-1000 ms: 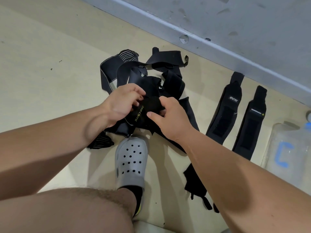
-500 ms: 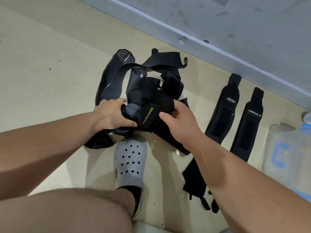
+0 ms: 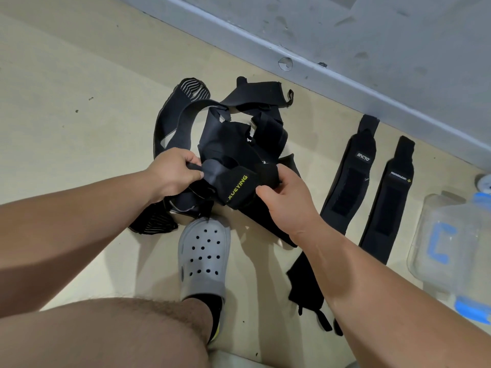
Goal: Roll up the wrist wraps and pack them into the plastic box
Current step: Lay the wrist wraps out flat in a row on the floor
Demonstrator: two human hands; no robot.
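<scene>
A black wrist wrap (image 3: pixel 240 188) with yellow lettering is held above a tangled pile of black wraps (image 3: pixel 239 134) on the beige floor. My left hand (image 3: pixel 174 173) pinches its grey-lined end at the left. My right hand (image 3: pixel 287 203) grips its other end, thumb under the fabric. Two more black wraps (image 3: pixel 350 179) (image 3: pixel 389 203) lie flat side by side to the right. A clear plastic box (image 3: pixel 449 240) with blue clips and a blue letter stands at the far right, partly cut off by the frame edge.
A grey perforated clog (image 3: pixel 204 256) on my foot sits just below the pile, my bare knee in the foreground. Another black wrap (image 3: pixel 303 285) lies under my right forearm. A grey wall base (image 3: pixel 318 65) runs diagonally behind everything.
The lettered wrap has been pulled up out of the pile and stretched sideways. My left hand moved left to its end and my right hand shifted right.
</scene>
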